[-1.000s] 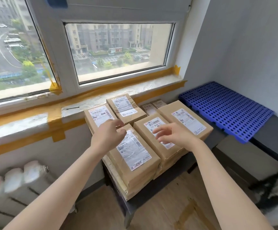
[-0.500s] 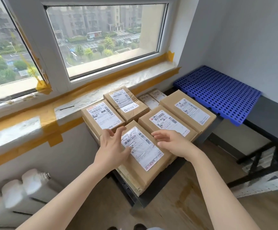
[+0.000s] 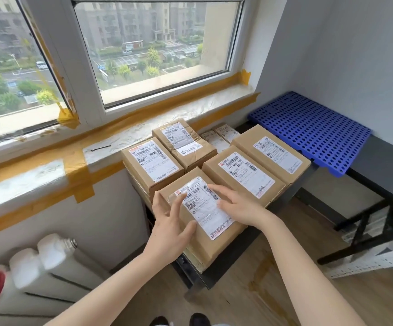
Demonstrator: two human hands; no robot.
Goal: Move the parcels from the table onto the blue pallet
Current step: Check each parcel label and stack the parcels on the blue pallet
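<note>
1. Left hand (image 3: 171, 222) and right hand (image 3: 236, 207), fingers spread, rest on the nearest parcel (image 3: 202, 215), centre frame; neither grips it.
2. Other parcels (image 3: 245, 176) all remain on the table (image 3: 205, 276).
3. Blue pallet (image 3: 313, 131), right of centre, holds nothing; the moving looks unstarted.

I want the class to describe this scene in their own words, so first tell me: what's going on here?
A person is reaching with both hands for the nearest parcel in a stack of brown boxes on a small table under the window. The left hand lies at its left edge, the right hand rests on its label, fingers spread. No firm grip shows yet. The blue pallet, to the right, holds no parcels.
</note>
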